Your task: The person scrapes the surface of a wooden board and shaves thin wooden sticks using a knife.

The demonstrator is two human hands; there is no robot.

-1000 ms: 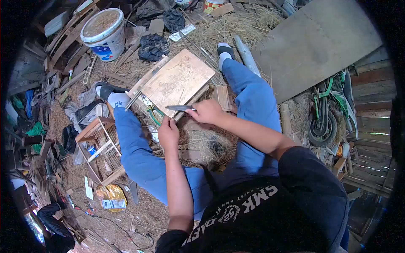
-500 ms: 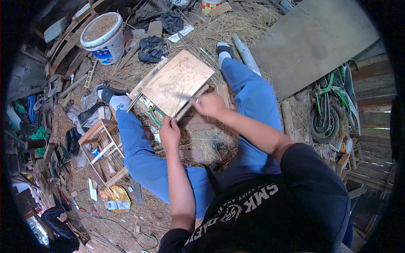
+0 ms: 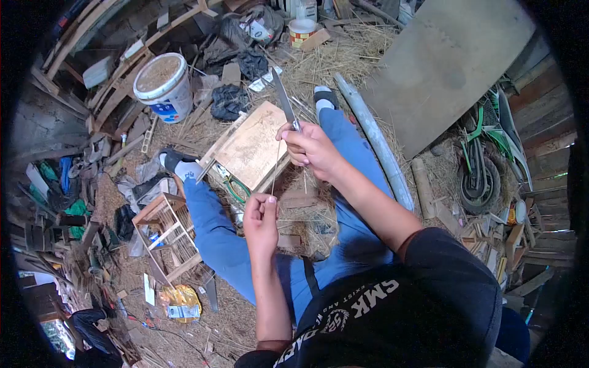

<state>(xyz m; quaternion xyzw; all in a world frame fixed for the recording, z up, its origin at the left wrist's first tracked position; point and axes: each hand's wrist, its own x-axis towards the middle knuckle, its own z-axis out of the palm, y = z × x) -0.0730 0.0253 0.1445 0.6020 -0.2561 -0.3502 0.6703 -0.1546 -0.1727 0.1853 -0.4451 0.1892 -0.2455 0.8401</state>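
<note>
1. The stick (image 3: 274,183) runs between both hands, near the board (image 3: 250,150).
2. Left hand (image 3: 261,224) pinches its lower end.
3. Right hand (image 3: 314,151) grips the knife (image 3: 283,97), now swung tip-away; the blade seems clear of the stick.

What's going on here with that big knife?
A person's right hand holds the knife, its blade pointing up and away from the body. The left hand pinches a thin stick between thumb and fingers. A board with bits scattered over it lies just beyond the left hand.
</note>
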